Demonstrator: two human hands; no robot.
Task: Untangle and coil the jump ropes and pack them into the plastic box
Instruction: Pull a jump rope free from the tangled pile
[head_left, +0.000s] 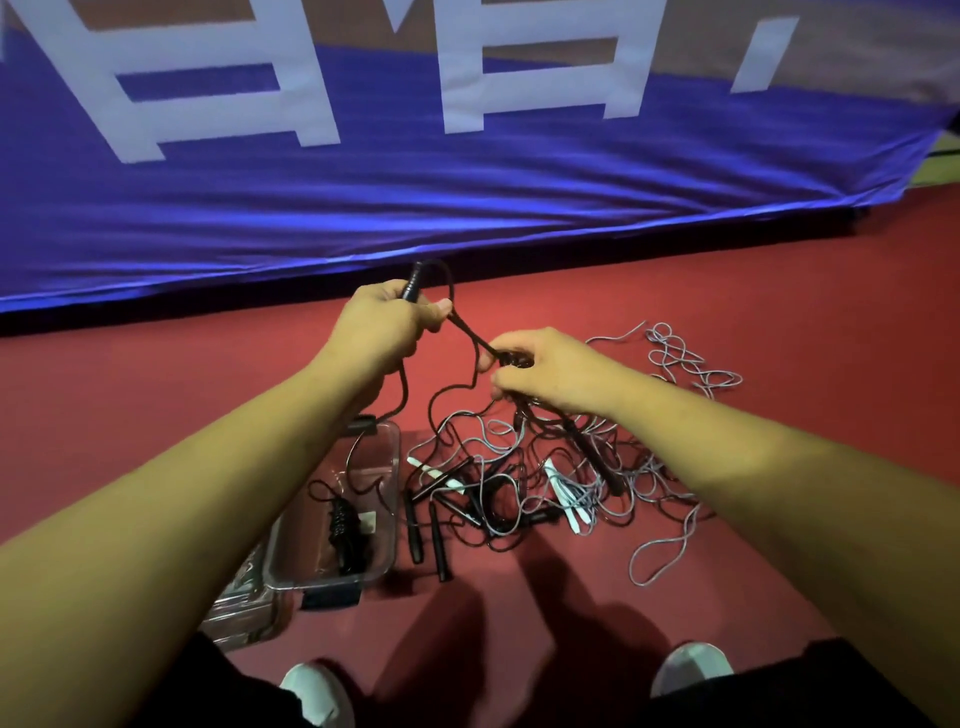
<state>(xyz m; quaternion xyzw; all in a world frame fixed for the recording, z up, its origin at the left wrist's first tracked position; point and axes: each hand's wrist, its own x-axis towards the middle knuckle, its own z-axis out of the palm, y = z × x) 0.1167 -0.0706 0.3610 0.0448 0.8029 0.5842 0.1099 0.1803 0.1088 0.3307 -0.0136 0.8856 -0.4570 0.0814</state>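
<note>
My left hand (387, 325) grips a black jump rope handle (414, 283) held up above the floor. Its black cord (470, 338) runs across to my right hand (540, 366), which pinches a small bunch of the same cord. Below my hands a tangled pile of jump ropes (524, 478) lies on the red floor, with black cords, grey cords, several black handles and white handles. A grey rope (685, 364) trails off to the right. The clear plastic box (387, 551) sits lower left of the pile, with one coiled black rope (345, 530) inside.
A blue banner (363, 197) with white lettering stands along the far side of the red floor (779, 291). The box's clear lid (244, 608) lies left of the box. My white shoes (317, 691) are at the bottom edge.
</note>
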